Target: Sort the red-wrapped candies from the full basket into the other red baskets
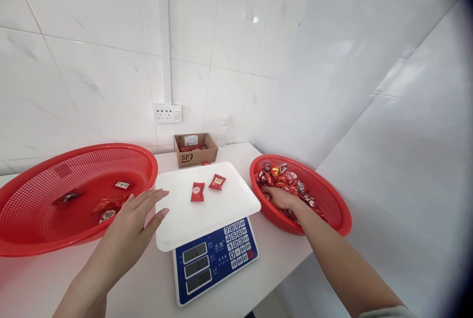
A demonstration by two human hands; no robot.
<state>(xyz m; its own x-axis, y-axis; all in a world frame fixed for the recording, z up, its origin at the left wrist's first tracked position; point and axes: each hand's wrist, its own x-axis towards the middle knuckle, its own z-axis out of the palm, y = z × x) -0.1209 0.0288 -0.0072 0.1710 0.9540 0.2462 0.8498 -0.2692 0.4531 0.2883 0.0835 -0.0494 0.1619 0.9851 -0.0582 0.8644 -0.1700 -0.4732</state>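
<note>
From the head view, a blue scale [216, 254] with a white tray [173, 224] is sitting mid-table, two red candy packets [197, 192] lying on that tray. Left of the scale, the left hand [138, 214] is hovering flat, fingers spread and holding nothing, at the rim of a large red basket [22, 239] with a few packets inside. Right of the scale, the right hand [281, 197] is reaching into a smaller red basket [332, 219] full of candies [284, 176], fingers buried; whether they are gripping any cannot be told. Behind the scale a cardboard box [195, 153] is resting by the wall.

Right hand [281, 197] digs into candies [284, 180]; left hand [138, 214] hovers beside scale [207, 209].
</note>
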